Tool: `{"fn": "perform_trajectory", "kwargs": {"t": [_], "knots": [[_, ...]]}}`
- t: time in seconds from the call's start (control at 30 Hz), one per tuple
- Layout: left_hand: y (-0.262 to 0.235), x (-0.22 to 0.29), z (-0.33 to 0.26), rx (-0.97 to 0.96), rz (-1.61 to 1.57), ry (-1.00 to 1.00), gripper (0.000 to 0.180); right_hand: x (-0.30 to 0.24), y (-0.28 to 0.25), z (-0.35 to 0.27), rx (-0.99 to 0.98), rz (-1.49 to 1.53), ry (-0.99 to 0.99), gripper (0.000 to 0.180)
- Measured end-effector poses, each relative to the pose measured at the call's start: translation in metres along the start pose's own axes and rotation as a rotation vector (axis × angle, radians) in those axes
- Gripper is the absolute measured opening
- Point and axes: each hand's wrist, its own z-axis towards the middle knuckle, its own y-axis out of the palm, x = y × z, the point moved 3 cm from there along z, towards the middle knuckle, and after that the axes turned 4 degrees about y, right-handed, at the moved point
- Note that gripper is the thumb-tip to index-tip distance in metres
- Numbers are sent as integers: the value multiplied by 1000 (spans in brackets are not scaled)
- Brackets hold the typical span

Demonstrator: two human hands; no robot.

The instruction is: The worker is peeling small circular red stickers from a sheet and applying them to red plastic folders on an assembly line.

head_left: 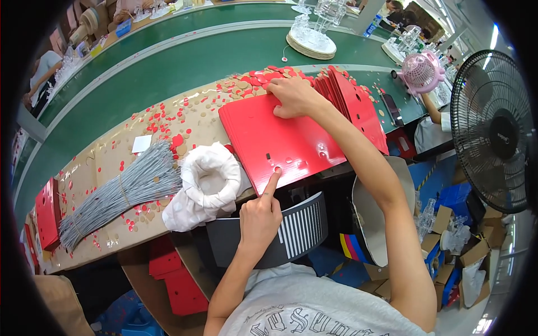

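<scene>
Grey wire bundle, white cloth, black fan (right side), pink fan
</scene>
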Motion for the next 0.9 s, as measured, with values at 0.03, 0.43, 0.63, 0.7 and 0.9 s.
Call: {"fn": "perform_trajectory", "kwargs": {"t": [0.03,0.43,0.63,0.7,0.9], "knots": [[1,0,1,3,2,1,67,0,0,0,9,-50,34,44],[-3,2,-1,27,8,24,69,3,-41,-7,359,213,-189,29],[-12,20,-8,73,-85,-8,68,-6,-81,-24,667,177,-293,27],[-20,28,-11,106,-125,35,65,4,-108,-31,741,263,-155,34],[-44,51,-12,78,-241,-7,53,126,-148,-58,1005,660,142,35]]}}
